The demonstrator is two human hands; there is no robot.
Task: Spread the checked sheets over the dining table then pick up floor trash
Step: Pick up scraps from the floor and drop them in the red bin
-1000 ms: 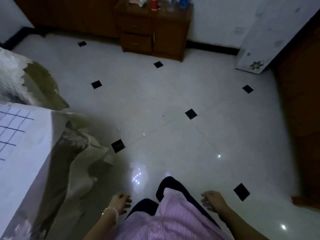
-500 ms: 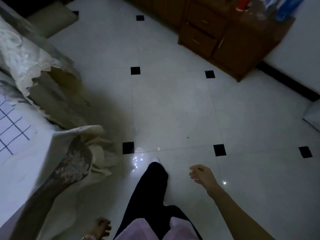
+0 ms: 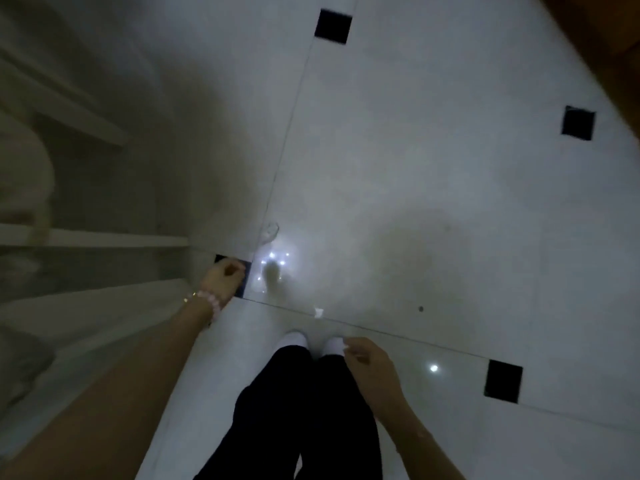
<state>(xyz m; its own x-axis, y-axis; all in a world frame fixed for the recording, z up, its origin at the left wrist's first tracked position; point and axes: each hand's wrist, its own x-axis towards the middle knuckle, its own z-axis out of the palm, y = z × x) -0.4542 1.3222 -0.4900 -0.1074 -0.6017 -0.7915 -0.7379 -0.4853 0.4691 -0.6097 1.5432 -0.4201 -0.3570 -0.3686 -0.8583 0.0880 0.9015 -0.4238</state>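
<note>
While left hand (image 3: 223, 280) and right hand (image 3: 367, 358) hang loosely curled, empty, tiny white scrap (image 3: 318, 311) (crumpled) on floor (image 3: 415, 161)

floor (image 3: 433, 161) layout: feet (image 3: 296, 339) side by side at the near edge of view, small scrap (image 3: 318, 311) on the floor just ahead of them, speck (image 3: 420, 309) well to its right, crumpled piece (image 3: 270, 232) further ahead and slightly left, by a tile joint. left grip (image 3: 223, 278) hangs over one of the inset tiles (image 3: 503, 381), left of scrap and crumpled piece and apart from both; right grip (image 3: 370, 362) just right of the feet, above the floor. draped cloth (image 3: 69, 237) bounds the floor on the left, furniture (image 3: 606, 29) cuts the far right corner.
</note>
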